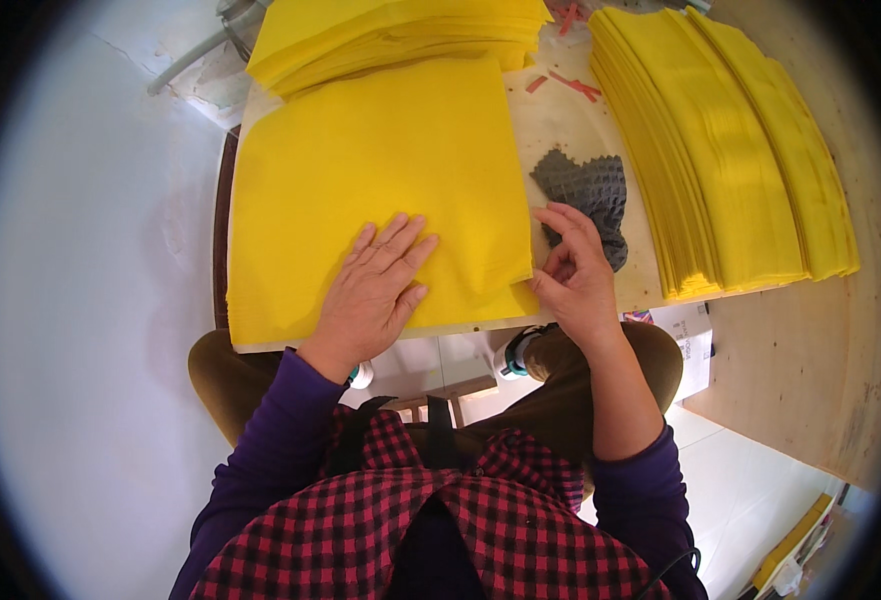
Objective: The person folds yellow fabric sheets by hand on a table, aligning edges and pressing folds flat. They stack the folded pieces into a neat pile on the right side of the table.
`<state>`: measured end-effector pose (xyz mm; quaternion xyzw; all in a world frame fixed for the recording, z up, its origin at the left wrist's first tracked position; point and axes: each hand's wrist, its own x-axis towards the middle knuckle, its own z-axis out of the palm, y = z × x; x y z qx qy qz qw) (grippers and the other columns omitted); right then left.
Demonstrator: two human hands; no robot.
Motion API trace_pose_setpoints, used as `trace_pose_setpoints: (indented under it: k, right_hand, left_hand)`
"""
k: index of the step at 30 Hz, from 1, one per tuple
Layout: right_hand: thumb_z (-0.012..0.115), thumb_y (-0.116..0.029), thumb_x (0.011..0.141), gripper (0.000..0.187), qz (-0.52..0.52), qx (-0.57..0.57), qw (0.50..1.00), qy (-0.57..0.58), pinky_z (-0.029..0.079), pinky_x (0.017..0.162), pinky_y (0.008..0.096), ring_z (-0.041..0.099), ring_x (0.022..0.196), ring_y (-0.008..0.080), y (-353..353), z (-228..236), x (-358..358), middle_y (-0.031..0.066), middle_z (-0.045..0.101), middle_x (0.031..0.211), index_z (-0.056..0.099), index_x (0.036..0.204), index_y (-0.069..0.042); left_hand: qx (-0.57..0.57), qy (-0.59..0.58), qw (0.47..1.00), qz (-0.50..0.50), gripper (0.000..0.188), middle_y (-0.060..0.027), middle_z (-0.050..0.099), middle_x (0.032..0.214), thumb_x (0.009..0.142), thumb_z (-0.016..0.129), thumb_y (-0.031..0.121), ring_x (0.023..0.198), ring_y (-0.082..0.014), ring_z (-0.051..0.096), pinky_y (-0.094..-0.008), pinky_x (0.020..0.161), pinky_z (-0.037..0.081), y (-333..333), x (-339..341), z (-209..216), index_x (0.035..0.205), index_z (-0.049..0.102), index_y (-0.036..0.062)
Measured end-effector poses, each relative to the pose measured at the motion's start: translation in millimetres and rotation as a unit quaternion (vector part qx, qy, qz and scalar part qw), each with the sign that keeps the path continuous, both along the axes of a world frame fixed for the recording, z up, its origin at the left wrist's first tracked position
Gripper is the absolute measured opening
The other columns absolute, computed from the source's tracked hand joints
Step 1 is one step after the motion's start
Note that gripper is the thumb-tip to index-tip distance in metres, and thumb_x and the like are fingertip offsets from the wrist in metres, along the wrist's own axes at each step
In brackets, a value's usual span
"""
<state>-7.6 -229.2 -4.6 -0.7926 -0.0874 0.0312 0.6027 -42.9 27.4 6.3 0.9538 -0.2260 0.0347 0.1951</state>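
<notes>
A stack of square yellow cloth-like sheets (pixel 380 150) lies in front of me at the table's near edge. My left hand (pixel 370 285) rests flat on the top sheet near its front, fingers stretched and thumb out to the side. At the stack's near right corner is my right hand (pixel 580 275). Its thumb and a bent finger close on the sheet's corner, which stands slightly raised with a ripple beside it, while the index finger reaches out along the edge. Just beyond the right hand lies a crumpled dark grey textured cloth (pixel 590 190), partly covered by the fingers.
Another yellow stack (pixel 400 35) sits behind the first. Thick folded yellow bundles (pixel 720 150) stand at the right. Red strips (pixel 572 88) lie between them on the pale wooden table (pixel 560 125). A white wall (pixel 90 300) bounds the left, and a white box (pixel 688 345) stands below the table.
</notes>
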Motion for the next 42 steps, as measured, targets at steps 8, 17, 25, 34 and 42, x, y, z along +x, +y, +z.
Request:
trace_pose_setpoints:
  k: [8, 17, 25, 34, 42]
  right_hand:
    - [0.068, 0.007, 0.068, 0.061, 0.011, -0.048, 0.995, -0.086, 0.044, 0.073, 0.0227, 0.049, 0.078, 0.0113, 7.9, 9.0, 5.2, 0.0049, 0.051, 0.123, 0.057, 0.125, -0.010]
    - [0.071, -0.002, 0.073, 0.049, 0.068, -0.021, 0.987, -0.145, 0.043, 0.079, 0.0250, 0.050, 0.083, 0.0144, 9.0, 13.7, 5.6, 0.0025, 0.055, 0.089, 0.060, 0.120, -0.005]
    - [0.053, -0.004, 0.091, 0.028, 0.127, 0.108, 0.986, -0.001, 0.039, 0.075, 0.0195, 0.046, 0.080, 0.0067, 4.6, 12.0, 4.1, -0.0034, 0.052, 0.087, 0.060, 0.118, -0.002]
    - [0.051, 0.006, 0.089, 0.030, 0.140, 0.124, 0.982, 0.014, 0.041, 0.079, 0.0196, 0.049, 0.085, 0.0054, 1.6, 9.3, 6.5, -0.0031, 0.054, 0.092, 0.063, 0.115, -0.003]
    - [0.057, 0.009, 0.082, 0.036, 0.162, 0.099, 0.982, 0.011, 0.044, 0.082, 0.0224, 0.052, 0.087, 0.0063, -5.6, 14.2, 6.6, -0.0022, 0.055, 0.093, 0.063, 0.116, -0.004]
  left_hand:
    - [0.000, 0.007, 1.000, 0.000, 0.047, -0.0108, 0.040, 0.147, 0.094, 0.050, 0.024, 0.139, -0.0272, 0.032, -0.0439, 0.116, 0.020, 1.0, -0.4, -0.2, 0.138, 0.046, 0.0090]
    - [-0.025, 0.010, 1.000, 0.000, 0.045, -0.0123, 0.041, 0.146, 0.094, 0.048, 0.024, 0.138, -0.0285, 0.033, -0.0451, 0.115, 0.020, 2.1, 0.1, -0.5, 0.137, 0.047, 0.0090]
    - [-0.028, 0.004, 1.000, -0.001, 0.044, -0.0124, 0.041, 0.146, 0.095, 0.048, 0.024, 0.138, -0.0287, 0.034, -0.0455, 0.115, 0.021, 2.4, 0.0, -1.1, 0.137, 0.048, 0.0090]
    - [-0.022, 0.001, 1.000, -0.004, 0.046, -0.0117, 0.040, 0.147, 0.093, 0.048, 0.020, 0.138, -0.0282, 0.034, -0.0440, 0.115, 0.020, 2.4, 0.0, -1.6, 0.138, 0.047, 0.0085]
    - [-0.034, 0.000, 0.999, -0.001, 0.043, -0.0122, 0.043, 0.144, 0.095, 0.048, 0.023, 0.137, -0.0294, 0.035, -0.0452, 0.114, 0.022, 1.6, 0.8, -3.3, 0.136, 0.049, 0.0096]
